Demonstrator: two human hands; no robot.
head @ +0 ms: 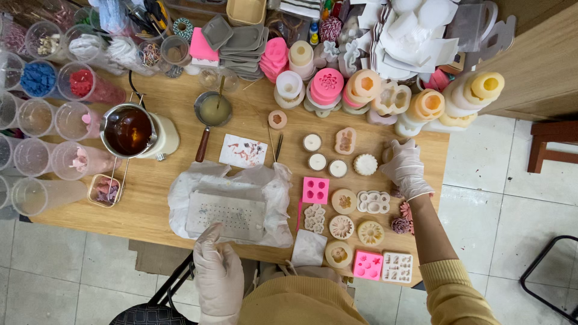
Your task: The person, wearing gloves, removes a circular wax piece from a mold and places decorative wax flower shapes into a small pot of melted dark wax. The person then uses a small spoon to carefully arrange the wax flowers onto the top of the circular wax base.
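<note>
Both my hands wear pale gloves. My left hand [218,271] rests at the near edge of a grey perforated slab [226,212] that lies on a crumpled white plastic bag [274,192]; its fingers touch the slab's front rim. My right hand [406,167] is curled over something small at the right side of the wooden table [150,198], beside a white flower-shaped candle [365,164]. What is under that hand is hidden. Several silicone moulds lie between the hands, among them a pink square mould [315,190] and a beige three-flower mould [373,202].
A metal pot of dark liquid [127,130] and a small ladle pan [213,111] stand at the left. Clear plastic cups [36,117] line the left edge. Stacked pink, white and orange moulds [328,87] crowd the back. A wooden cabinet [536,66] is to the right.
</note>
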